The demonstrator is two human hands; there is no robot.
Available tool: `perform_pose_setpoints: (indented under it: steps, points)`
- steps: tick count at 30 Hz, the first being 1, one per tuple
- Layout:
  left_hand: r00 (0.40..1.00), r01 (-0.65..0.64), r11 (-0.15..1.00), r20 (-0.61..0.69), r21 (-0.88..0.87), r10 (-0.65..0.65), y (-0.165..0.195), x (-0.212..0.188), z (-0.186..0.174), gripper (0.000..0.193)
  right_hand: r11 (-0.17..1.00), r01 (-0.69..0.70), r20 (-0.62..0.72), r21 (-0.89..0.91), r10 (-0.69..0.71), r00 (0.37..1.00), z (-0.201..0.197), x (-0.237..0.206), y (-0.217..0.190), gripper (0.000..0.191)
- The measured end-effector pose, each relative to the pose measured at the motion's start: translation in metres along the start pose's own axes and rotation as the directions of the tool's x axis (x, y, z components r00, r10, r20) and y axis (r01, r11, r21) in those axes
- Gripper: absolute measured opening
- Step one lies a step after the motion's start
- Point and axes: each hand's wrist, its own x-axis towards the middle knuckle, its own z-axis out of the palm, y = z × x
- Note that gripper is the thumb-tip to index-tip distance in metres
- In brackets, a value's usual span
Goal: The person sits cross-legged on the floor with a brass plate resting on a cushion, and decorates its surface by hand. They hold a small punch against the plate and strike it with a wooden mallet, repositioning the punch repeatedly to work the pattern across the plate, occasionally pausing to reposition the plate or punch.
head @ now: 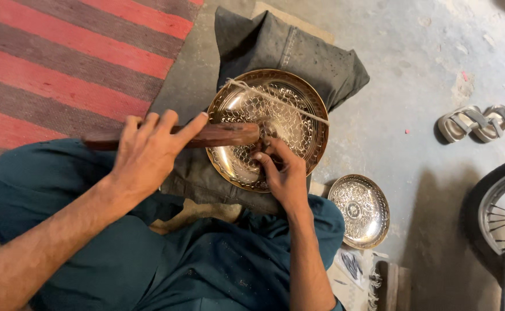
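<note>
I sit cross-legged on a rough grey concrete floor, a red and brown striped rug off to one side. In front of my knees lies a dark, lumpy cloth cushion, and on it rests the large brass plate, tilted slightly toward me, with a pale string stretched across its face.

My left hand is wrapped around a worn reddish wooden mallet, held level over the plate. My right hand is pinched narrow around a small tool pressed against the metal; the tool itself is mostly hidden under my fingers, so I cannot tell its shape.

To do this well, I judge the tool must stand firm on the pattern line while the mallet falls short and even, the cushion soaking up the shock so the plate does not slide.

The brass is glossy, round and shallow, covered in fine scale-like chasing. A smaller silvery plate with similar ornament lies just beside my right knee. Sandals and a spoked wheel sit farther off.
</note>
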Motion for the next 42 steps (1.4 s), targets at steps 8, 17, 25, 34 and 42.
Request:
perform_pose_setpoints:
  steps: [8, 17, 25, 34, 42]
  points:
    - [0.970, 0.198, 0.856, 0.221, -0.478, -0.101, -0.002, 0.004, -0.015, 0.080, 0.927, -0.115, -0.144, 0.358, 0.176, 0.974, 0.013, -0.020, 0.002, 0.019]
    - [0.963, 0.048, 0.950, 0.266, -0.309, 0.037, -0.003, 0.036, -0.020, 0.084, 0.967, -0.117, -0.211, 0.224, 0.166, 0.963, 0.019, -0.023, -0.004, 0.022]
    - [0.934, -0.356, 0.917, 0.045, 0.178, 0.354, -0.002, 0.055, -0.020, 0.063, 0.973, -0.181, -0.280, 0.146, 0.216, 0.935, 0.026, -0.025, -0.002, 0.015]
    - [0.900, -0.367, 0.879, -0.123, 0.306, 0.419, 0.000, 0.071, -0.034, 0.054, 0.977, -0.150, -0.341, 0.154, 0.195, 0.920, 0.028, -0.026, -0.005, 0.024]
    - [0.957, -0.273, 0.906, 0.000, 0.323, 0.289, 0.004, 0.055, -0.026, 0.055, 0.975, -0.115, -0.366, 0.188, 0.178, 0.914, 0.029, -0.026, -0.004, 0.021]
